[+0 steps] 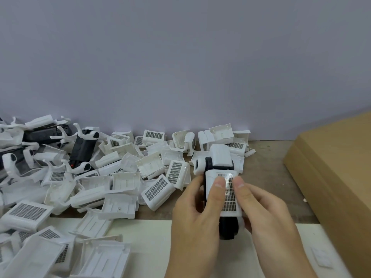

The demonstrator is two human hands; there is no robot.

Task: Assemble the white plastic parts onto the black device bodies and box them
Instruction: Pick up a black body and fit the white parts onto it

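Both hands, left [193, 209] and right [261, 207], grip one device [220, 189], thumbs on its white cover. Loose covers [84, 187] piled along worktop [261, 177] left edge. Box [337, 167] at right edge.

White parts [118, 205] looking like smooth matt plastic. Box [337, 157] showing plain brown cardboard; surface [267, 167] appearing worn, rough wood.

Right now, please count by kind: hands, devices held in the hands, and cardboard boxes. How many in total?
Hands: 2 (left hand, right hand)
Held device: 1
Cardboard box: 1
Total: 4
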